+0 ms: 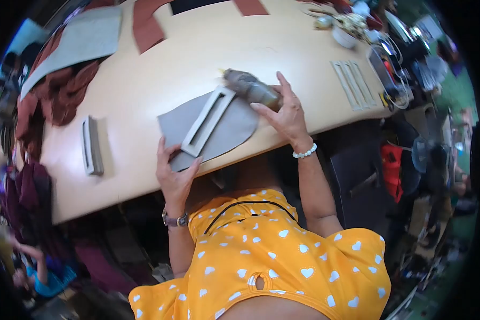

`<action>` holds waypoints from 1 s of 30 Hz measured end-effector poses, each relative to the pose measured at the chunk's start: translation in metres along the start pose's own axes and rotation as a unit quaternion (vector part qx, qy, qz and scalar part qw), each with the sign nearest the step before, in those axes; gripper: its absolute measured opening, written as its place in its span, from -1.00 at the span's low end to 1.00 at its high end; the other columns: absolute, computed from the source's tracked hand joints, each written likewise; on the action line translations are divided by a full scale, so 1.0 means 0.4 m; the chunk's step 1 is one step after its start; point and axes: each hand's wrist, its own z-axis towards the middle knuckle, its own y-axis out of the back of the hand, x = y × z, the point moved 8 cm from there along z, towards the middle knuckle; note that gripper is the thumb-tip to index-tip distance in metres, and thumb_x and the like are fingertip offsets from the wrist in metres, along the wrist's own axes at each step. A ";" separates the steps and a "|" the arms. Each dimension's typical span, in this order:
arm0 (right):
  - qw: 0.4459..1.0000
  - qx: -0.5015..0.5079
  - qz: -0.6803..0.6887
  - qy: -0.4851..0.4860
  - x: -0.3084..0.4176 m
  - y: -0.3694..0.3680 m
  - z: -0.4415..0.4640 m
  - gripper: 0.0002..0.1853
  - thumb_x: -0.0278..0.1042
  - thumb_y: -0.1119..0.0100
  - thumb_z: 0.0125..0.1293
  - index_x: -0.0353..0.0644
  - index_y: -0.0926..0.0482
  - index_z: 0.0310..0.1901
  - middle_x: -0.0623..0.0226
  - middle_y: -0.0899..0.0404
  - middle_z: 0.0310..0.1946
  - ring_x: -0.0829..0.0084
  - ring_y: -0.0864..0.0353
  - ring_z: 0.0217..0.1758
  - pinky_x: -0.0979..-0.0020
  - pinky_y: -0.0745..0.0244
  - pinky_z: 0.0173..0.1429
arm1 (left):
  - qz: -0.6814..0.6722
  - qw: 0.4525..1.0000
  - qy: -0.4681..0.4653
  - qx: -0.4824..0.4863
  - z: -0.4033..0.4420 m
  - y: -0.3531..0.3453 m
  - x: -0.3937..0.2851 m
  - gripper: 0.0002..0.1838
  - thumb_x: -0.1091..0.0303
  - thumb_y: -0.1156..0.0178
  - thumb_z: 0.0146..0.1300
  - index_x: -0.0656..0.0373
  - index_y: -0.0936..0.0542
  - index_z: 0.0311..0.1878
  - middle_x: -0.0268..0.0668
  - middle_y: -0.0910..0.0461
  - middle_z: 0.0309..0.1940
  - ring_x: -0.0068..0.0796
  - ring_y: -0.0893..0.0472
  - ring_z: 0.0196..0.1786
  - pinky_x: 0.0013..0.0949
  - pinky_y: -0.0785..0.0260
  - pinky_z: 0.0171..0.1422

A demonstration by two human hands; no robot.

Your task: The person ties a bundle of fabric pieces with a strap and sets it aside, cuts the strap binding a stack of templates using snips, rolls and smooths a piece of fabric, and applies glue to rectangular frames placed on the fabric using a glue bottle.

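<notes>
My right hand (pixel 288 114) grips the base of a grimy, dark-wrapped bottle (pixel 250 87), which lies tilted with its yellowish tip pointing up and left. Below that tip, a pale rectangular frame (pixel 208 121) with a long slot rests slantwise on a grey rounded piece of flat material (pixel 240 125). My left hand (pixel 175 173) is at the near left edge of the grey piece, thumb and fingers apart. Its thumb tip is close to the lower end of the frame; whether it touches is hard to tell.
On the table (pixel 128 144), a stack of similar frames (pixel 92 145) stands at left, and several pale strips (pixel 353 85) lie at right. Reddish-brown cloth (pixel 64 93) and a grey sheet (pixel 88 40) cover the far left. A white cup (pixel 344 37) and clutter fill the far right.
</notes>
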 end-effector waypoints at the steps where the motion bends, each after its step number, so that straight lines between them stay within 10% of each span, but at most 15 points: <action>1: 0.999 0.025 0.017 -0.019 -0.007 -0.022 0.003 -0.13 0.01 -0.42 -0.09 -0.37 -0.29 0.18 0.08 -0.57 -0.30 0.10 -0.56 -0.21 0.21 -0.44 -0.04 | 0.005 1.000 -0.014 0.002 0.003 0.002 -0.002 -0.11 0.44 -0.46 -0.20 0.30 -0.25 0.27 -0.18 -0.56 -0.22 -0.33 -0.55 -0.14 -0.35 -0.40 0.03; 6: 0.962 -0.037 0.250 -0.107 -0.006 -0.032 -0.011 -0.34 -0.46 -0.37 0.03 -0.34 -0.28 0.17 0.23 -0.54 -0.24 0.46 -0.54 -0.17 0.50 -0.44 -0.05 | -0.002 1.000 -0.014 -0.020 0.002 0.004 -0.011 -0.11 0.45 -0.46 -0.21 0.25 -0.26 0.27 -0.19 -0.56 -0.24 -0.30 -0.55 -0.17 -0.31 -0.39 0.00; 12: 0.827 -0.122 0.528 -0.150 -0.015 0.024 -0.003 -0.47 -0.50 -0.34 0.07 -0.25 -0.34 0.08 0.33 -0.47 -0.17 0.51 -0.52 -0.15 0.51 -0.45 0.01 | 0.010 0.999 -0.035 -0.029 0.002 0.014 -0.023 -0.11 0.48 -0.44 -0.20 0.24 -0.24 0.29 -0.20 -0.57 -0.22 -0.34 -0.57 -0.15 -0.35 -0.40 0.02; 30: 0.897 -0.132 0.385 -0.170 -0.025 -0.018 0.035 -0.60 -0.35 -0.35 0.10 -0.33 -0.39 -0.12 0.25 -0.48 -0.21 0.47 -0.53 -0.17 0.44 -0.52 -0.02 | 0.006 0.999 -0.041 -0.033 0.002 0.017 -0.015 -0.13 0.45 -0.44 -0.19 0.21 -0.27 0.28 -0.22 -0.57 -0.22 -0.32 -0.56 -0.17 -0.34 -0.41 -0.03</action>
